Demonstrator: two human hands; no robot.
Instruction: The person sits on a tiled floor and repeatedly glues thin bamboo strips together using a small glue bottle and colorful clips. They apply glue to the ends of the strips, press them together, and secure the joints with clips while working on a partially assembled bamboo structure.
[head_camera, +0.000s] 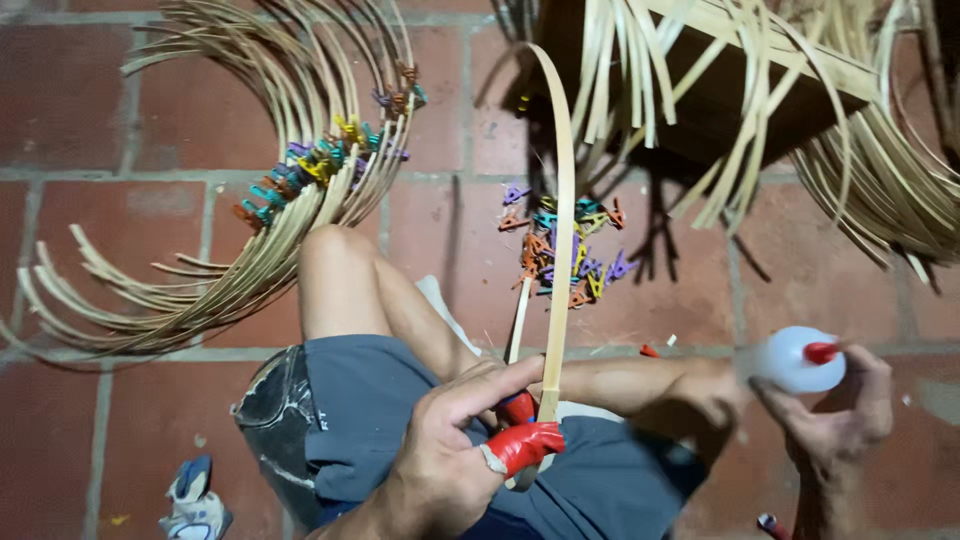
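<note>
Low at centre of the head view, over the lap in grey shorts (400, 400), the left hand (450, 450) was closed on the lower end of a bamboo strip (563, 250); its fingers (525, 445), two of them wrapped in red tape, pinched the strip just above its foot. Long axis of the strip: near upright in the view, running from the fingers toward 12 o'clock, bowing over to 11 o'clock at its tip. A second, thinner sliver (519, 320) rose beside it from the same grip. Right hand (835, 415), at 3 o'clock from the left and well apart from the strip, was curled round a white squeeze bottle (795, 360) with a red nozzle; the nozzle pointed away to the right. Left hand the nearer to the strip, being on it. Loose coloured clips (565, 250) lay on the brick floor (120, 130) behind the strip, at 12 o'clock from the fingers. Bundled curved strips (230, 270) pinned with more clips lay at 10 o'clock; further loose strips (870, 170) at 2 o'clock.
</note>
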